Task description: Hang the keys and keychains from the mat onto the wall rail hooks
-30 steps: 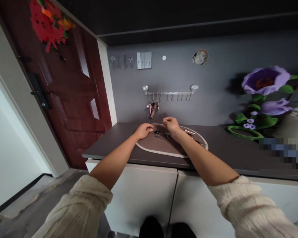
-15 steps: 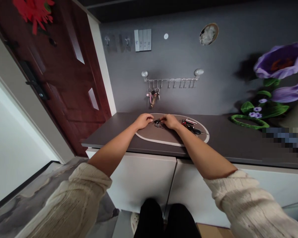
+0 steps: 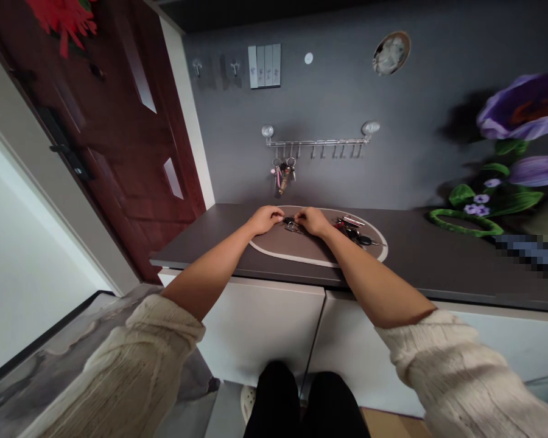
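Observation:
A small bunch of keys with a dark key or fob and metal rings lies low over the oval brown mat, between my two hands. My left hand comes from the left, its fingers curled in a pinch at the bunch's left end. From the other side my right hand pinches its right end, the fingertips partly hidden by the hand. Right of my right wrist, a pile of more keys, some with black heads and one red piece, rests on the mat.
A clear rail with hooks is fixed to the grey wall, other key bunches hanging at its left. Purple artificial flowers stand at the right of the dark countertop. White cabinet doors are below; a red-brown door is left.
My left fingertips have closed in on the keys from slightly apart. My right hand stays at the bunch's right end. The view has shifted a little.

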Motion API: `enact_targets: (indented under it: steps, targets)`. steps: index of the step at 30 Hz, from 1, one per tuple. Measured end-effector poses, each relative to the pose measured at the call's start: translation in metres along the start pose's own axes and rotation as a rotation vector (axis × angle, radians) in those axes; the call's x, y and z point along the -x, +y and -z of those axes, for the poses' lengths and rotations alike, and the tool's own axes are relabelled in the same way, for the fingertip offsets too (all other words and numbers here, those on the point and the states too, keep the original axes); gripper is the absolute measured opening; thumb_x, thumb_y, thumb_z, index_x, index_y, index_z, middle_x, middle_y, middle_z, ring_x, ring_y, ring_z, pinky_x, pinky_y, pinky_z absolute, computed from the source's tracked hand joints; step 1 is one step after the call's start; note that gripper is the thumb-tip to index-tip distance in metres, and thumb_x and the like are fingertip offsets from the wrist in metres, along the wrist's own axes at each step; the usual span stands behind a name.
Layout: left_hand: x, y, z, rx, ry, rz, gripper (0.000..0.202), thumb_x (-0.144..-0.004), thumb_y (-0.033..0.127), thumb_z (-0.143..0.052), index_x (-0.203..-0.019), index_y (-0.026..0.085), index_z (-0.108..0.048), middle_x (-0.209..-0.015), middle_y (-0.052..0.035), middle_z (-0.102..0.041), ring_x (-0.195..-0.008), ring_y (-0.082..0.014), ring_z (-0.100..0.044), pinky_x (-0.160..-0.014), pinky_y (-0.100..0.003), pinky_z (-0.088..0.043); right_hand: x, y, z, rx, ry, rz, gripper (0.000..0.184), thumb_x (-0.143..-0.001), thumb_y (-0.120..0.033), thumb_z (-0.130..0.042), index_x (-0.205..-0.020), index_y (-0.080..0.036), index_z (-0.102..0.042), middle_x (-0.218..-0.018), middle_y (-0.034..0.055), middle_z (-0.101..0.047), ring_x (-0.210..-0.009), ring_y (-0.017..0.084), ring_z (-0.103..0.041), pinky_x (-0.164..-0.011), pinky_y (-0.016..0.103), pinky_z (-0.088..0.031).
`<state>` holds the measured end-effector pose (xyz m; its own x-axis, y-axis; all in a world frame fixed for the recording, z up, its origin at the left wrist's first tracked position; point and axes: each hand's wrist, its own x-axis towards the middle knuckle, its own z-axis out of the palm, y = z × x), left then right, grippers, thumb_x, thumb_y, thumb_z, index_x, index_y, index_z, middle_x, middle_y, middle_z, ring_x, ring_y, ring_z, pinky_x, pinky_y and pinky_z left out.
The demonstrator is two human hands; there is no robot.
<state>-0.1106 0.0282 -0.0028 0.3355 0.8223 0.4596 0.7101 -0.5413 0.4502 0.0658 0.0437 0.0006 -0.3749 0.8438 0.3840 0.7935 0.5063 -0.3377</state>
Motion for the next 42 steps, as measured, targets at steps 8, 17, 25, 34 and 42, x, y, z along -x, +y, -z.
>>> enact_targets:
  steps: [8,17,25,34,42]
  targets:
    - [0.000,0.000,0.000,0.020,-0.005,0.022,0.021,-0.074,0.019,-0.050,-0.090,0.014,-0.063,-0.088,-0.0037,-0.065,-0.078,-0.0131,-0.055,-0.076,-0.026,-0.041,-0.001,-0.003,0.001,-0.065,0.028,-0.066,0.008,-0.071,-0.018,-0.057,-0.070,-0.017,-0.064,-0.072,0.0030,-0.064,-0.066,0.013,-0.054,-0.063,0.021,-0.035]
    - [0.000,-0.001,-0.001,0.048,0.008,-0.026,0.021,-0.075,0.021,-0.050,-0.089,0.015,-0.063,-0.087,-0.0035,-0.065,-0.080,-0.0129,-0.055,-0.077,-0.026,-0.041,-0.002,-0.003,0.000,-0.327,0.101,-0.114,0.009,-0.072,-0.022,-0.054,-0.074,-0.015,-0.059,-0.063,0.0004,-0.058,-0.054,0.008,-0.046,-0.058,0.021,-0.037]
    - [0.000,0.004,0.000,0.057,0.034,-0.068,0.020,-0.075,0.020,-0.049,-0.088,0.014,-0.063,-0.087,-0.0040,-0.065,-0.078,-0.0127,-0.056,-0.076,-0.025,-0.041,-0.002,-0.005,0.003,-0.585,0.153,-0.107,0.008,-0.070,-0.020,-0.053,-0.073,-0.014,-0.057,-0.061,-0.0012,-0.057,-0.053,0.007,-0.046,-0.055,0.018,-0.037]
    - [-0.002,0.005,-0.001,0.085,0.074,-0.051,0.021,-0.075,0.022,-0.049,-0.090,0.014,-0.063,-0.090,-0.0043,-0.065,-0.082,-0.0132,-0.056,-0.079,-0.027,-0.041,-0.002,-0.005,0.010,-0.684,0.203,-0.108,0.012,-0.065,-0.023,-0.057,-0.072,-0.014,-0.061,-0.065,0.0010,-0.061,-0.052,0.007,-0.049,-0.055,0.020,-0.040]
    - [-0.002,0.008,-0.003,0.182,0.082,-0.004,0.022,-0.076,0.021,-0.049,-0.091,0.013,-0.062,-0.089,-0.0055,-0.065,-0.076,-0.0122,-0.057,-0.075,-0.025,-0.043,-0.002,-0.005,0.009,-0.950,0.257,-0.230,0.016,-0.058,-0.023,-0.066,-0.070,-0.013,-0.062,-0.064,0.0015,-0.063,-0.053,0.008,-0.052,-0.058,0.023,-0.045]
